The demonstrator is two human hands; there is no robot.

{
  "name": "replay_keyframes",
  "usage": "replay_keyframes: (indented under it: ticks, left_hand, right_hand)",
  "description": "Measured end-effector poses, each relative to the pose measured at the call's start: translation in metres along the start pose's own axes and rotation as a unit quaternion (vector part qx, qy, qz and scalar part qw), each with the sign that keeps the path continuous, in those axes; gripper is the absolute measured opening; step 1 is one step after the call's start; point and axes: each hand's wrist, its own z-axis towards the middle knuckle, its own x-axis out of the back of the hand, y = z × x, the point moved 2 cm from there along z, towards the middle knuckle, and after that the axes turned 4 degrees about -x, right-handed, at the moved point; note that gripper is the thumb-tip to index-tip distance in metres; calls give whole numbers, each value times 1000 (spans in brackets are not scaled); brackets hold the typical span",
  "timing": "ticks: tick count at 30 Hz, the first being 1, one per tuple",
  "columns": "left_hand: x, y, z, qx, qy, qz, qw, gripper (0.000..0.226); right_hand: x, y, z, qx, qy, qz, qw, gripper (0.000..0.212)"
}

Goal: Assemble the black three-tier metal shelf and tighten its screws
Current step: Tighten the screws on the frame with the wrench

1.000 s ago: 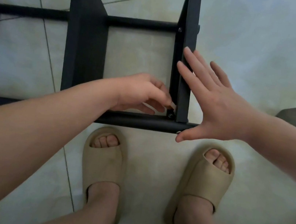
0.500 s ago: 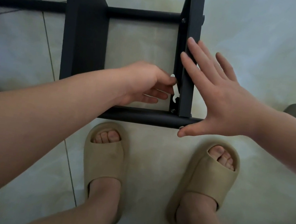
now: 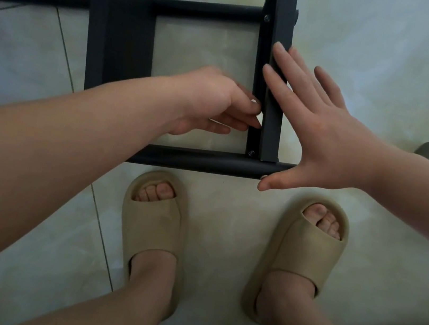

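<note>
Shelf: the black metal shelf [image 3: 118,36] stands on the tile floor [image 3: 391,49], at 12 o'clock from the person's feet and seen from above.
Joint in hand: the corner upright [image 3: 270,137] meets the near round rail [image 3: 202,160]. The near screw [image 3: 251,153] sits in that corner, and the far screw [image 3: 267,17] is at 12 o'clock along the same upright.
Left hand [image 3: 213,103]: at 9 o'clock of the upright, its fingers are curled and pinch a small pale tool [image 3: 259,119]. The tool is mostly hidden, so spanner or key cannot be told. It seems to be off the near screw, which lies at 6 o'clock from it.
Right hand [image 3: 318,133]: it lies flat with straight fingers pressed on the upright from 3 o'clock and the thumb at the rail's end. It grips nothing.
Risk, slip: the pinch on the tool is shallow, so a hard turn could let it jump off the screw head and round it.
Risk, frame shift: the flat palm only braces the upright. A strong twist could push the upright away and leave the corner tightened out of square.
Risk, fingers: the left fingertips sit in the inner corner of the upright and could get nipped if the tool skids.
Risk, drop: if the tool falls, it lands near bare toes in the open sandals [image 3: 152,225] at 6 o'clock.
</note>
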Motion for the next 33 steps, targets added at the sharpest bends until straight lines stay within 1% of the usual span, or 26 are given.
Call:
replay_keyframes:
  ticks: [3, 6, 8, 11, 13, 17, 21, 28, 30, 33]
  left_hand:
    - [1, 1, -1, 8, -4, -7, 1000, 15]
    - [3, 1, -2, 8, -4, -12, 1000, 18]
    - [3, 2, -2, 6, -4, -5, 1000, 17]
    - [1, 1, -4, -2, -13, 43, 999, 11]
    - [-2, 0, -5, -3, -18, 56, 998, 10]
    - [-4, 0, -5, 3, -16, 29, 999, 10]
    - [-4, 0, -7, 28, -26, 1, 999, 14]
    - [-6, 0, -7, 49, -39, 3, 998, 12]
    - [-7, 1, -8, 48, -31, 3, 998, 11]
    - [-7, 2, -7, 38, 11, -17, 999, 13]
  right_hand:
    - [0, 1, -1, -1, 1, 0, 1000, 138]
    - [-1, 0, 0, -1, 3, 0, 1000, 138]
    - [0, 0, -1, -4, 2, -1, 1000, 138]
    - [-1, 0, -1, -4, 0, 1, 1000, 139]
    - [-1, 0, 0, -4, 0, 3, 1000, 139]
    - [-1, 1, 0, -1, 2, 2, 1000, 138]
    - [-1, 1, 0, -1, 1, 3, 1000, 138]
    - [-3, -1, -1, -1, 1, 9, 1000, 138]
    - [-3, -1, -2, -1, 2, 10, 1000, 137]
    - [-3, -2, -2, -1, 1, 10, 1000, 138]
